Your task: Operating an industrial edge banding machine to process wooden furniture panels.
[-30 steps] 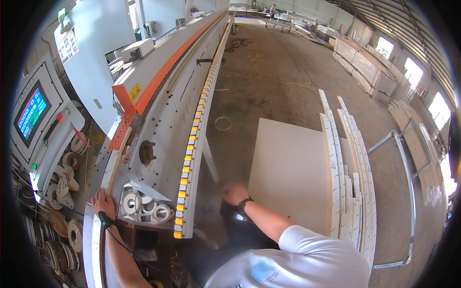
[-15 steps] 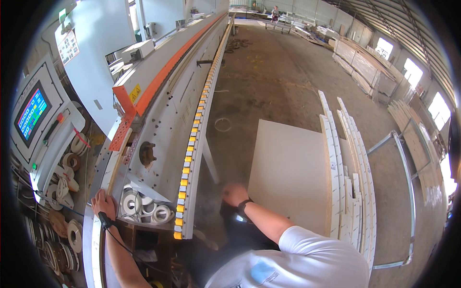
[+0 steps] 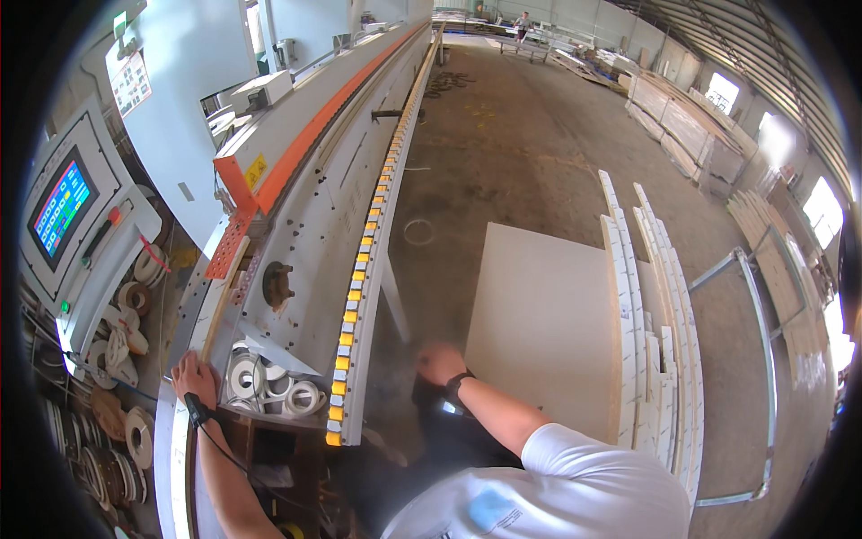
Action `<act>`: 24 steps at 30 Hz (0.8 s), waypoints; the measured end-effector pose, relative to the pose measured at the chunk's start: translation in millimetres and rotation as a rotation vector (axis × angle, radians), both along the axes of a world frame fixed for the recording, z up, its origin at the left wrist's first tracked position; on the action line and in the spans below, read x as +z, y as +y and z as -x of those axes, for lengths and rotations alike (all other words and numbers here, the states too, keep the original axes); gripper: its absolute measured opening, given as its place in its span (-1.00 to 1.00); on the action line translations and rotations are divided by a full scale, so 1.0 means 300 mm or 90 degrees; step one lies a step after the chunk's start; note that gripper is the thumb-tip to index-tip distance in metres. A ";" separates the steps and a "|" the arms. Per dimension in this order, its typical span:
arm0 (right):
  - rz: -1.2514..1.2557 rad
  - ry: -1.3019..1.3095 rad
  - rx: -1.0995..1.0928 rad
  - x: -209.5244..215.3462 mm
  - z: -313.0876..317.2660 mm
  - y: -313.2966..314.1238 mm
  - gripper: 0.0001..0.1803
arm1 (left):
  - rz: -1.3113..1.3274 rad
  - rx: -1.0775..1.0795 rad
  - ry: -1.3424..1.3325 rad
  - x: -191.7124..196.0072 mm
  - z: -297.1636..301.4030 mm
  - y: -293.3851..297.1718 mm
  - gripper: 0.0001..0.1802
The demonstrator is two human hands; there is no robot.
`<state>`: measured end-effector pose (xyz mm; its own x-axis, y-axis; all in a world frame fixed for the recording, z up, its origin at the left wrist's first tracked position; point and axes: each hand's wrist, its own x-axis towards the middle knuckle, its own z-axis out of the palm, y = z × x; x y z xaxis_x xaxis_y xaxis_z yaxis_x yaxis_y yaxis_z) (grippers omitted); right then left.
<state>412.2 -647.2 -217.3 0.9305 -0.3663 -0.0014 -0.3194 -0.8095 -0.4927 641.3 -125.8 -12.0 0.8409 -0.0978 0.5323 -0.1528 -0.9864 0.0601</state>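
Long hall, brown floor, machine along left. At its near end: narrow white strip, dark-marked, tan-edged. Left grip on strip, clamped or not can't tell; right grip blurred, well apart, closure unclear.

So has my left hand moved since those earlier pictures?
No, not visibly: your left hand keeps about the same gap from the orange perforated plate on the machine, with no clear shift either way.
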 end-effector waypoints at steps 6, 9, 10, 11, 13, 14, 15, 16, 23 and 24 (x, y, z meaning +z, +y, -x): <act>0.004 0.015 0.001 -0.005 0.004 -0.005 -0.68 | 0.014 -0.009 0.005 0.005 0.004 -0.010 -0.62; -0.015 0.017 -0.024 0.010 0.002 0.006 -0.69 | -0.005 -0.011 -0.009 -0.008 0.000 0.014 -0.62; -0.015 0.017 -0.024 0.012 0.003 0.003 -0.69 | 0.001 -0.013 -0.013 -0.009 -0.001 0.011 -0.61; -0.009 0.016 -0.010 0.015 0.006 -0.001 -0.69 | 0.008 -0.014 -0.018 -0.010 -0.002 0.008 -0.61; -0.005 0.016 0.007 0.024 0.004 0.005 -0.69 | 0.005 -0.013 -0.012 -0.010 -0.008 0.012 -0.61; -0.008 0.023 0.004 0.030 -0.001 0.005 -0.69 | 0.004 -0.014 -0.006 -0.010 -0.010 0.015 -0.61; -0.009 0.031 -0.002 0.032 -0.001 -0.001 -0.69 | 0.005 -0.015 -0.005 -0.007 -0.009 0.006 -0.61; -0.008 0.033 -0.002 0.033 0.004 0.000 -0.69 | 0.008 -0.014 -0.008 -0.002 -0.003 -0.002 -0.61; 0.017 0.023 -0.016 0.025 0.008 -0.004 -0.69 | 0.003 -0.004 -0.014 -0.001 -0.004 -0.019 -0.61; 0.022 0.021 -0.010 0.027 0.005 0.004 -0.69 | 0.002 -0.001 -0.014 -0.007 -0.005 -0.007 -0.61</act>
<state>410.7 -646.2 -209.2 0.9243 -0.3813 -0.0185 -0.3476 -0.8204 -0.4540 642.8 -127.9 -14.1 0.8288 -0.0972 0.5510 -0.1553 -0.9861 0.0597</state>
